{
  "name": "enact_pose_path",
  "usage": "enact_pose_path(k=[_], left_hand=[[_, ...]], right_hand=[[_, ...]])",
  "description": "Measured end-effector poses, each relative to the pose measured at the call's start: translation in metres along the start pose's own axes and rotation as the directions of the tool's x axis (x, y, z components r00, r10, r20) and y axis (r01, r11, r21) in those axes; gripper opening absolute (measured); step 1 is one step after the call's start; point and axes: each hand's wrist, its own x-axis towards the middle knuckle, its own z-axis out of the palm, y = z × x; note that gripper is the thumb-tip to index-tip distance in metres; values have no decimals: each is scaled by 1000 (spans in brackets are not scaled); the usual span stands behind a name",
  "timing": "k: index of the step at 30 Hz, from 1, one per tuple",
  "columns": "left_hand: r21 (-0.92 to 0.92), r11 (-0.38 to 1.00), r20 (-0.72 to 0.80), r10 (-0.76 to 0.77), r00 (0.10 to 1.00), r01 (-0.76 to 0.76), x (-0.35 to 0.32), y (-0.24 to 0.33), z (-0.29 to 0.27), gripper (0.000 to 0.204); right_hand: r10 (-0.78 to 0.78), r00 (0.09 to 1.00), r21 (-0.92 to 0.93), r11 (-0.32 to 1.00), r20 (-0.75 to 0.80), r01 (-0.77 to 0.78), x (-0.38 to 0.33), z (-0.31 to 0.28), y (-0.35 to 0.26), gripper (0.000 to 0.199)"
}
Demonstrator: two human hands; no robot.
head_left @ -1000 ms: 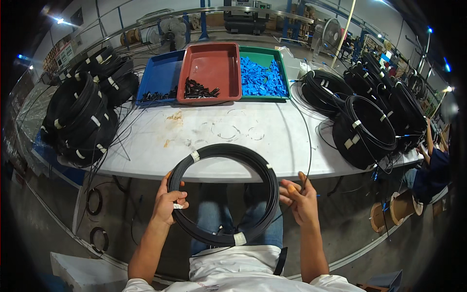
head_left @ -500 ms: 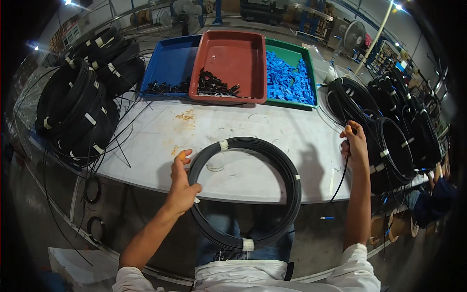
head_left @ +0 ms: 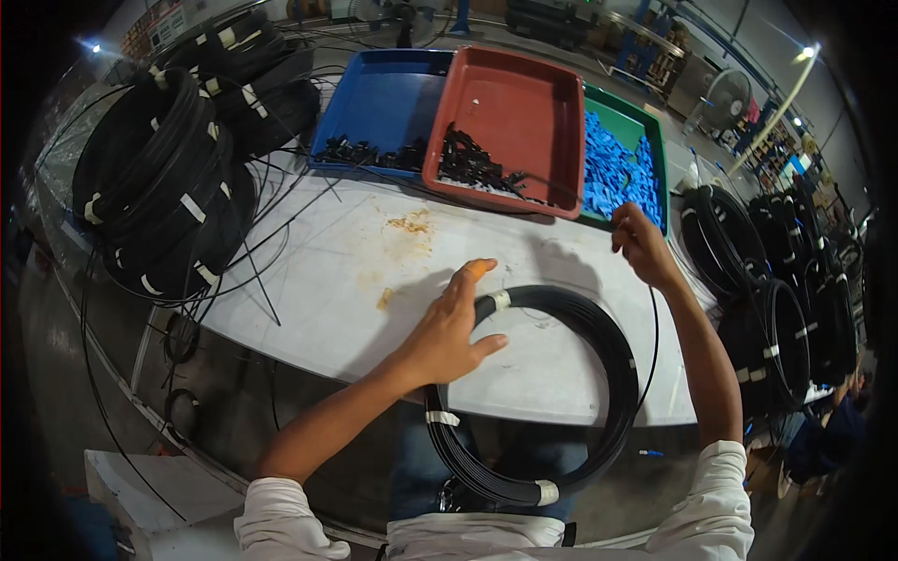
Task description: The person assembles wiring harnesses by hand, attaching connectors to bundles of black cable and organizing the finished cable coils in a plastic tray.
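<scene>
A coil of black cable [head_left: 617, 351], bound with white tape bands, stands tilted at the table's front edge, its lower part over my lap. My left hand [head_left: 444, 337] is at its left side, thumb and fingers spread apart; the coil passes behind that hand, and I cannot tell how firmly they touch. My right hand [head_left: 641, 245] is raised before the green tray [head_left: 662, 159], fingers curled closed around the loose cable [head_left: 655, 327] that rises from the coil's right side. The fingertips are small and partly hidden.
A blue tray [head_left: 398, 70] and a red tray [head_left: 519, 84] hold small black parts; blue pieces [head_left: 619, 173] fill the green one. Taped cable coils are stacked at left [head_left: 154, 178] and right [head_left: 762, 327]. Loose cable ends trail over the table [head_left: 327, 290] and its left edge.
My right hand has moved left and away from the right-hand coils toward the green tray, with the cable. My left hand has opened wider across the coil. The view has shifted left.
</scene>
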Motion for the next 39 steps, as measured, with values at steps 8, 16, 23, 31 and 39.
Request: enact_pose_path(k=[8, 16, 23, 31, 39], left_hand=[[688, 696, -279, 514, 811, -205, 65, -25, -40, 53], [467, 833, 94, 285, 954, -295, 85, -58, -25, 62], [129, 992, 157, -22, 987, 1, 61, -26, -33, 75], [-117, 989, 204, 113, 972, -90, 3, -21, -28, 58], [279, 943, -84, 210, 974, -179, 92, -47, -112, 24]], right_hand=[[-100, 973, 82, 993, 210, 84, 19, 35, -38, 15], [97, 961, -247, 968, 258, -31, 35, 82, -86, 52], [-34, 827, 75, 997, 561, -10, 58, 114, -77, 54], [-185, 829, 256, 965, 528, 53, 65, 113, -45, 25], [-97, 954, 36, 995, 284, 91, 58, 118, -56, 31]])
